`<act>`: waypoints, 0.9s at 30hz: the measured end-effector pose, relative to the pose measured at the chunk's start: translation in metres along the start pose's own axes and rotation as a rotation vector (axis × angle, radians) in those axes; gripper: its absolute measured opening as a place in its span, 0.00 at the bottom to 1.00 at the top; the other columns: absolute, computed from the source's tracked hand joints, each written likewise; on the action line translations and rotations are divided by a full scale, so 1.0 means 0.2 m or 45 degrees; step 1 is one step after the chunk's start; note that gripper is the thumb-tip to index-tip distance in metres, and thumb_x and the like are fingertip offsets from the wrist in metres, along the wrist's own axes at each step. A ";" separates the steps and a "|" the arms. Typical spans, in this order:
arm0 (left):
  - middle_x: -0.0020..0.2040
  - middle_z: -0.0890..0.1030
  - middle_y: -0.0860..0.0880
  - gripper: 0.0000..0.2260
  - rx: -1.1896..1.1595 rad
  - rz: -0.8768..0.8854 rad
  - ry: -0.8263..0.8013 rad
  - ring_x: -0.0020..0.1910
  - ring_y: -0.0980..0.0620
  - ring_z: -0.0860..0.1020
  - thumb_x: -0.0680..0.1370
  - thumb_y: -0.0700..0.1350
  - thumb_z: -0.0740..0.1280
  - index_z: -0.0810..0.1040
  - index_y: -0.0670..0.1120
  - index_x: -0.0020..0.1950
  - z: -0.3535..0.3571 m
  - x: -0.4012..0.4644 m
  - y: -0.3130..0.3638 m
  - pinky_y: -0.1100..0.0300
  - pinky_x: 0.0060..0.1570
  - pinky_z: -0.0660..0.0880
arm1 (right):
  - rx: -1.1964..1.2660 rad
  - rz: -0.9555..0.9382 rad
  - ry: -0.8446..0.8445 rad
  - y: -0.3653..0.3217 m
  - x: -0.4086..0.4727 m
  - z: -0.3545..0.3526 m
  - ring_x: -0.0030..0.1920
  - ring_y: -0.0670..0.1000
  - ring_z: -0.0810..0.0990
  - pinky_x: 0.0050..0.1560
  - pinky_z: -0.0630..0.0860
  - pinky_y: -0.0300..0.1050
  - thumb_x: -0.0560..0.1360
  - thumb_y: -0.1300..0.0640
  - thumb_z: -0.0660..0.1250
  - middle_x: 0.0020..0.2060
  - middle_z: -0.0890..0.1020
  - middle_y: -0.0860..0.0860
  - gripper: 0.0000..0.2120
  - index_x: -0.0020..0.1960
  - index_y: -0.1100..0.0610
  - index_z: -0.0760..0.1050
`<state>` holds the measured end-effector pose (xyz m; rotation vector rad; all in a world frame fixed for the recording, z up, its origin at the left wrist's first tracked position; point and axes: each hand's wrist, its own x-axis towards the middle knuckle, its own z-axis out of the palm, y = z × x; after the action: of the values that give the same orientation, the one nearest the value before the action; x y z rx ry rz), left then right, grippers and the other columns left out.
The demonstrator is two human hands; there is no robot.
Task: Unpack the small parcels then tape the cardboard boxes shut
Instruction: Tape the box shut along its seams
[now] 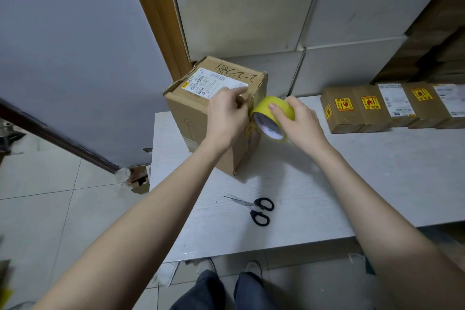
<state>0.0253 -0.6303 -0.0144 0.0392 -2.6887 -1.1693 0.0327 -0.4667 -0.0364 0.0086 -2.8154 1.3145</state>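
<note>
My cardboard box (201, 118) stands upright near the left end of the white table (352, 184), flaps down, with a white shipping label and black handwriting on top. My roll of yellow tape (273, 116) is up against the box's top right edge, tilted so its white core faces me. A row of small brown parcels (392, 106) lies side by side along the back right of the table, some with yellow-and-red stickers, some with white labels.
</note>
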 end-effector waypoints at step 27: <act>0.47 0.77 0.51 0.15 -0.545 -0.646 0.178 0.43 0.63 0.75 0.77 0.36 0.65 0.79 0.44 0.62 -0.24 -0.12 -0.67 0.68 0.47 0.69 | -0.254 -0.560 -0.365 -0.38 0.08 0.37 0.66 0.52 0.70 0.63 0.65 0.50 0.73 0.49 0.69 0.65 0.74 0.47 0.28 0.71 0.45 0.65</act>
<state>0.0510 -0.7547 -0.0835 0.7390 -2.3119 -1.7818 0.0165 -0.5726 -0.0255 0.8189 -2.9071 0.9960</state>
